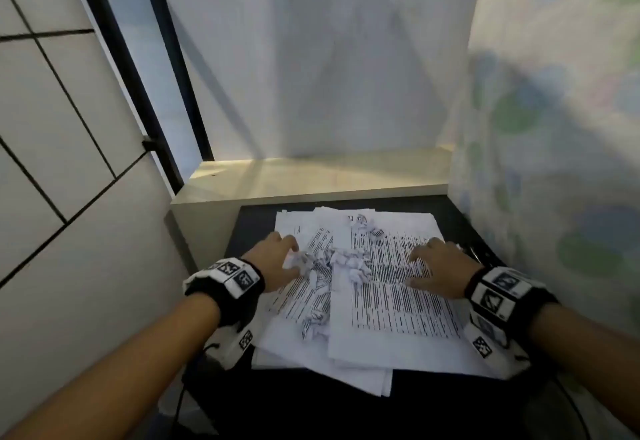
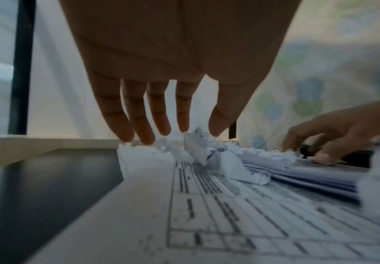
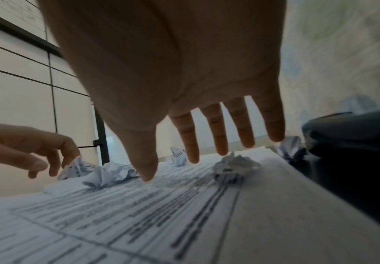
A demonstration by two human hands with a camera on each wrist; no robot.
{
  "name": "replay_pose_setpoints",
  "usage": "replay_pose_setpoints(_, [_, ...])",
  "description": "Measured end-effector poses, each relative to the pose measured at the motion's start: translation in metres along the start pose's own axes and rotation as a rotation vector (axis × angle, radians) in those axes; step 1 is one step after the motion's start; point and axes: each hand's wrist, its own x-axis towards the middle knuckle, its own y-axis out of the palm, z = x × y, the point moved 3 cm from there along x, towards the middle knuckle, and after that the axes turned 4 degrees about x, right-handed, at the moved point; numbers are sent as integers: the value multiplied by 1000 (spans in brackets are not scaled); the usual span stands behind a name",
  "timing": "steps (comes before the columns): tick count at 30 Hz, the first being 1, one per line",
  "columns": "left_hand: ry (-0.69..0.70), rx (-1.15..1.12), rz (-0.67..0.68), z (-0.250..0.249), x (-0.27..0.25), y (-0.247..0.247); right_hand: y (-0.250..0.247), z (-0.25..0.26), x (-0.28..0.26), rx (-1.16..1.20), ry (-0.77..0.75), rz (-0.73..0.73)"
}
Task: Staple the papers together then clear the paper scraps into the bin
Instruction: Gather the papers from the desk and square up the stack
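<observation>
Several printed sheets [image 1: 398,304] lie fanned in a loose pile on a dark table [image 1: 304,408]. Crumpled paper scraps [image 1: 343,261] are strewn across the pile's middle, with a few more near its far edge [image 1: 360,219]. My left hand [image 1: 294,257] hovers at the left end of the scraps, fingers spread and pointing down, fingertips [image 2: 146,139] just over a scrap [image 2: 198,144] and gripping nothing. My right hand [image 1: 414,268] is spread above the right sheet [image 3: 184,214], its thumb tip near the paper, a scrap [image 3: 234,165] ahead of its fingers.
A dark object [image 3: 354,142] lies at the pile's right edge by my right hand; I cannot tell what it is. Behind the table runs a pale wooden ledge [image 1: 311,176]. A tiled wall [image 1: 69,127] stands on the left and patterned fabric [image 1: 554,162] on the right.
</observation>
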Motion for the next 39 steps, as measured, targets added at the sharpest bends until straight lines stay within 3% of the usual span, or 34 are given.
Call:
replay_pose_setpoints(6, [-248, 31, 82, 16, 22, 10, 7, -15, 2, 17, 182, 65])
replay_pose_setpoints(15, [-278, -1, 176, 13, 43, 16, 6, 4, 21, -97, 163, 109])
replay_pose_setpoints(23, [-245, -517, 2, 22, 41, 5, 5, 31, 41, -48, 108, 147])
replay_pose_setpoints(28, [-215, -806, -2, 24, 44, 0, 2, 50, 46, -36, 53, 153])
replay_pose_setpoints(31, [-249, -770, 13, 23, 52, 2, 2, 56, 50, -25, 31, 147])
replay_pose_setpoints(36, [-419, -718, -41, 30, 72, 5, 3, 60, 55, -21, 4, 149])
replay_pose_setpoints(39, [-450, -711, 28, 30, 78, 4, 5, 59, 59, 1, -16, 139])
